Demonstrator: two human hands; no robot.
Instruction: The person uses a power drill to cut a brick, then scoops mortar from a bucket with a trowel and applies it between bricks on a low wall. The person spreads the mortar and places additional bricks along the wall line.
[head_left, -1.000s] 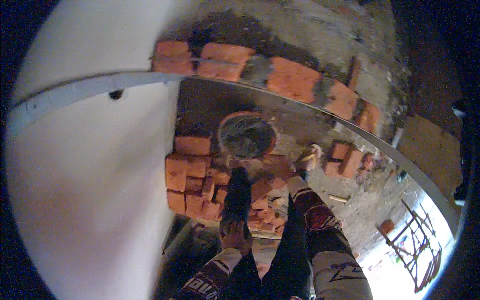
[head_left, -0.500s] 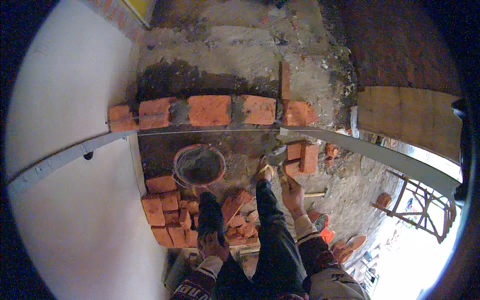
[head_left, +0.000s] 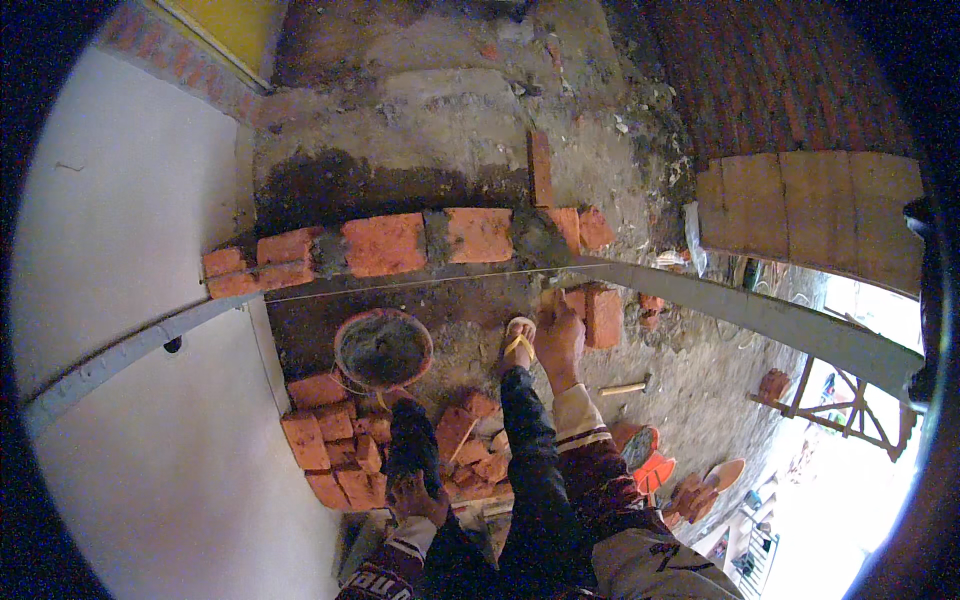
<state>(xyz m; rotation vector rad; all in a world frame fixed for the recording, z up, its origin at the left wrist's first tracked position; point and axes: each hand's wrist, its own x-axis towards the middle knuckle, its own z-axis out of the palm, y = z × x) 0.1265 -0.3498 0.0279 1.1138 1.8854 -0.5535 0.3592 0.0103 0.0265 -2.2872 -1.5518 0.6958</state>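
Observation:
My right hand (head_left: 565, 340) is stretched forward, closed around the handle of what looks like a trowel. Its blade is hard to make out against a lump of grey mortar (head_left: 540, 236), which lies over the left part of the end brick (head_left: 566, 228). That brick belongs to a row running across in front of me, among them a middle brick (head_left: 384, 245) with mortar in the joints beside it. My left hand (head_left: 418, 500) lies open on my left leg, holding nothing. Between me and the row stands a round bucket (head_left: 384, 349) of wet mortar.
A taut string (head_left: 430, 282) runs along the near side of the row. Loose bricks (head_left: 325, 440) are heaped at left, by a white wall (head_left: 160, 440). An upright brick (head_left: 602, 318) and a hammer (head_left: 626, 387) lie right of my hand. A narrow brick (head_left: 540, 168) lies beyond the row.
My right hand has moved forward, nearer the row. Grey mortar now covers part of the end brick. The view has shifted slightly; my left hand stays on my leg.

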